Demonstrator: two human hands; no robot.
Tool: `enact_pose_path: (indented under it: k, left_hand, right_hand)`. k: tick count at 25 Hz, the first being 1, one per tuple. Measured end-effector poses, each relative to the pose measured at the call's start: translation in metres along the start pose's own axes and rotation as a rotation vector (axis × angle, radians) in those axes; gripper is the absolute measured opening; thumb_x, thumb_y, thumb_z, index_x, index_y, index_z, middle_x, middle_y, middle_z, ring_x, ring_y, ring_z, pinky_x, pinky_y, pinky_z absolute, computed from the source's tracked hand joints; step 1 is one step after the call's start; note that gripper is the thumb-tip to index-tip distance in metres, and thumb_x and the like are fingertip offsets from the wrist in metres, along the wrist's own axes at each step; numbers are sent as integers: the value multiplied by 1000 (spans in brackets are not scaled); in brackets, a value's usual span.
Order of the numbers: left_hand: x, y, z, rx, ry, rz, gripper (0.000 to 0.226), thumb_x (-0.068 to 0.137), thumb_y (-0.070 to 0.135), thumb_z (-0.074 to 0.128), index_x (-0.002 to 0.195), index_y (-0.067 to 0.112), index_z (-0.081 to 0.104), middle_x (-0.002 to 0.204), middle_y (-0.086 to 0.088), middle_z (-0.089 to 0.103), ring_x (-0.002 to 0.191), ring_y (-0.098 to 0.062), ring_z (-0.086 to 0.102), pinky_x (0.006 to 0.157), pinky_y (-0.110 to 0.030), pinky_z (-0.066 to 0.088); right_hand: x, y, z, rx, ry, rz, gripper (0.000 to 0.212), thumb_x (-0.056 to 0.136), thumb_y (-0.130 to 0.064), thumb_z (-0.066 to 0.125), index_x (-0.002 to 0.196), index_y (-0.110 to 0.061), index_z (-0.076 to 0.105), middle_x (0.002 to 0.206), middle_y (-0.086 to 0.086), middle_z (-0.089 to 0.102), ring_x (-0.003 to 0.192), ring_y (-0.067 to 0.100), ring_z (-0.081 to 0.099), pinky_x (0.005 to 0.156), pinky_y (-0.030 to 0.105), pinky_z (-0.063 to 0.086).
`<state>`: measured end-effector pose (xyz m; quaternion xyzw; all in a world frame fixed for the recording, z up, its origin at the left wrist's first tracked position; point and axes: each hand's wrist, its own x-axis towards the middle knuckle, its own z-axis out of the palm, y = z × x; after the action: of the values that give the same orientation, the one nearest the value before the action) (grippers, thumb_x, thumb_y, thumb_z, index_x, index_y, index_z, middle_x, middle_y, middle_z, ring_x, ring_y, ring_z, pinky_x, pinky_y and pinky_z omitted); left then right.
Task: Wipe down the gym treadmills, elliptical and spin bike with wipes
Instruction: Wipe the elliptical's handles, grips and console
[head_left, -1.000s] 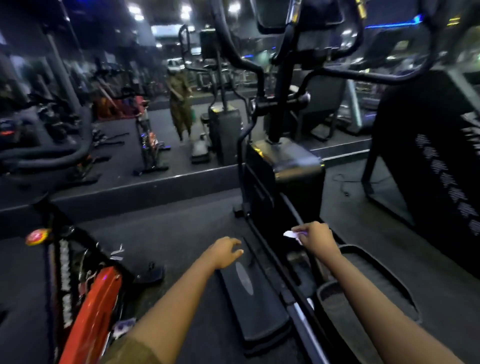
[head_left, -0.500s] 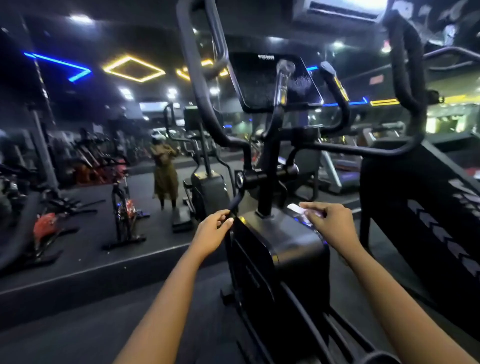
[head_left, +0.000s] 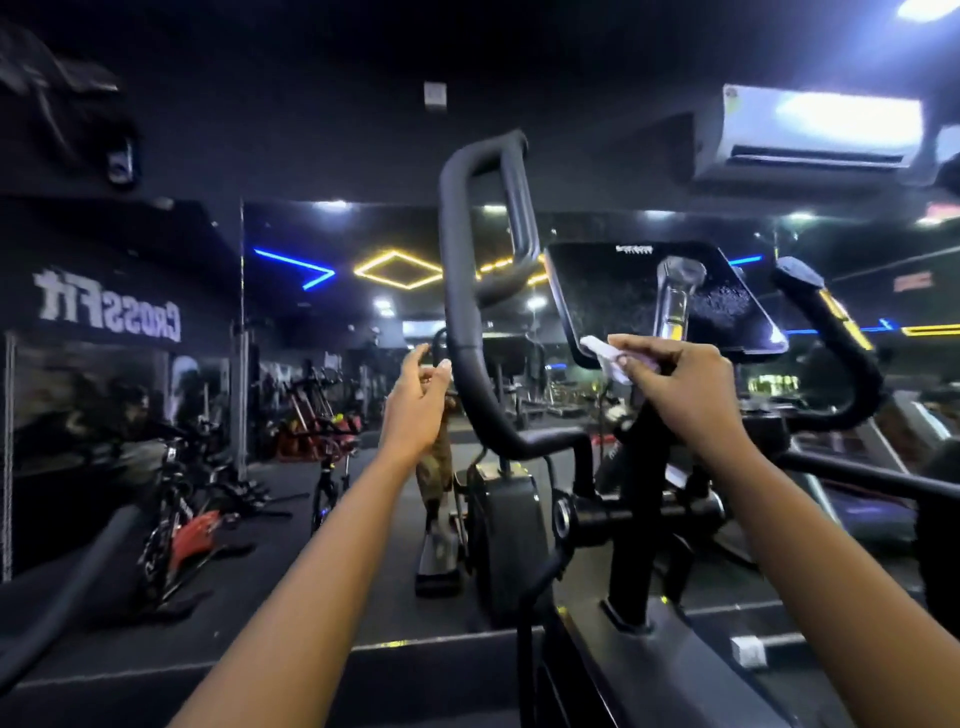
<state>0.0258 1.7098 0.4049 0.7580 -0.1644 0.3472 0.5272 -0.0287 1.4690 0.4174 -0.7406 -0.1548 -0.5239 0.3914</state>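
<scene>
Head view: right hand (head_left: 691, 384) pinches the wipe (head_left: 605, 358) at the lower-left corner of the elliptical console (head_left: 660, 301), which lies just up and ahead of it, so right is nearer; left hand (head_left: 415, 400) is loosely open, holding nothing, just beside the roughly upright handlebar (head_left: 460, 312).

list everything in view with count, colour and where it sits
elliptical: one, black, centre right
console: one, black, atop elliptical
left handle: one, black, loop beside console
wipe: one, white, at console's lower edge
spin bike: one, red and black, lower left
air conditioner: one, white, top right
left hand: one, empty, beside left handle
right hand: one, pinching wipe
</scene>
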Motion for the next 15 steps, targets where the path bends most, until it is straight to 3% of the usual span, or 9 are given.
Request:
enact_pose_path:
  k: [3,6,10,11,13,15]
  left_hand:
    - [58,6,15,-131,18,-43,58,99,51,32,150,28,17,148,-7,38,134,-28,39,112,-49,30]
    - [116,10,25,-257,46,-15,62,96,55,35,149,23,24,142,2,39,134,-20,36,114,-39,26]
    - [195,27,24,-318,44,95,73,91,63,39,148,22,24,148,-7,38,133,-23,40,112,-45,31]
    - [213,32,24,-339,9,95,76,88,66,41,149,24,21,147,-9,39,128,-27,47,108,-47,37]
    - [232,42,25,-462,-71,59,70,88,61,47,147,33,20,131,-18,52,93,-31,68,78,-45,57]
    - [239,44,26,-510,-111,45,61,94,40,52,145,37,18,107,-24,61,56,-27,65,51,-36,56]
  right_hand:
    - [51,4,17,11,20,-73,23,82,-9,68,105,-14,72,88,-4,69,63,-26,50,59,-3,34]
    - [106,0,39,3,34,-176,23,82,-10,68,104,-16,72,93,-2,71,77,-13,55,64,-4,35]
    - [197,-12,64,37,117,-349,25,81,-9,68,104,-18,72,94,-7,70,84,-9,58,77,1,40]
    - [221,-14,69,36,139,-370,25,81,-10,68,104,-18,72,95,-8,70,84,-7,60,81,5,42]
    - [263,-16,83,-5,159,-401,25,82,-10,66,105,-17,71,95,-11,68,87,-3,60,82,2,39]
    - [294,-15,97,-116,150,-475,26,82,-9,65,106,-16,71,96,-12,67,88,2,62,76,-3,35]
